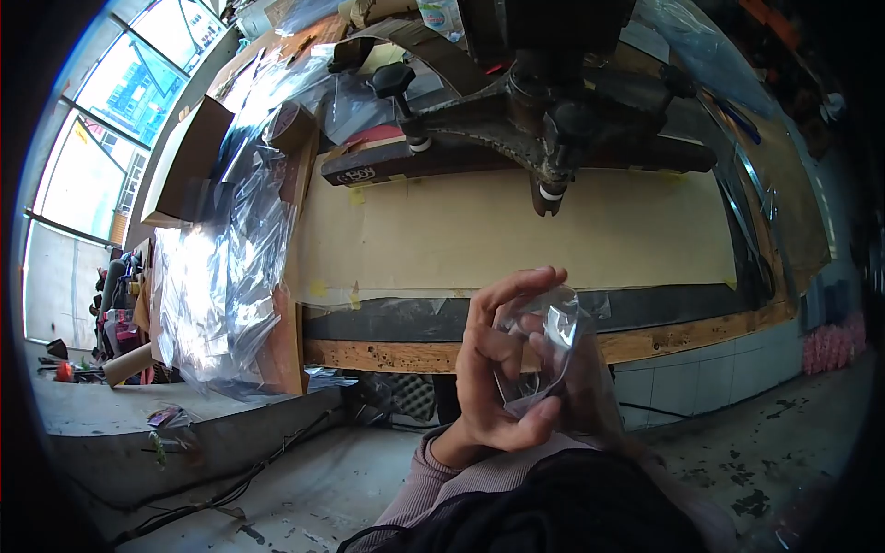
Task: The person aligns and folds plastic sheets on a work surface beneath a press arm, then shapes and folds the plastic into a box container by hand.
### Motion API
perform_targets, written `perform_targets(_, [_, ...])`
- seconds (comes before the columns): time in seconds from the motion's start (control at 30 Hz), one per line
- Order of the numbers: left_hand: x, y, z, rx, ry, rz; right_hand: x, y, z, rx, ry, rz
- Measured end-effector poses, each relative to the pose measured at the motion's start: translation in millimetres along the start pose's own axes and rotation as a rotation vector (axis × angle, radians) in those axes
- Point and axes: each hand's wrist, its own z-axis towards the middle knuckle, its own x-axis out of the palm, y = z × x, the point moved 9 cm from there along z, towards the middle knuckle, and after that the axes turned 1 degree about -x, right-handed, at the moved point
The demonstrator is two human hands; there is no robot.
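In front of my body, at the near edge of the workbench, my left hand (484, 369) is curled around a clear plastic piece (559, 334). The piece is thin, bent and shiny, and its exact kind does not show. My left index finger stretches over its top, and the thumb lies along its lower edge. Close beside it on the right is my right hand (595, 392), partly behind the plastic and blurred. Its fingers are mostly hidden, so its grip cannot be made out.
Ahead, a wooden-edged bench (396, 355) carries a tan sheet (516, 240) taped at its corners. A dark metal press head (530, 115) with knobs and a long dark bar (369, 164) stand over it. Clear plastic film (221, 276) is heaped at left, beside a cardboard box (189, 157).
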Motion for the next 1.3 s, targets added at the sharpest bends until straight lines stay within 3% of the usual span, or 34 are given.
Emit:
perform_targets(0.63, [4.9, 8.0, -12.2, -0.034, -0.100, 0.057, 3.8, 9.6, 1.3, -0.110, -0.061, -0.167])
perform_targets(1.03, [18.1, -3.5, -7.5, 0.095, -0.042, 0.092, 6.7, 11.6, 2.8, -0.134, -0.069, -0.195])
perform_targets(1.3, [34.0, -10.3, -10.0, 0.162, -0.035, 0.293, 4.2, 12.4, 1.5, -0.138, -0.072, -0.212])
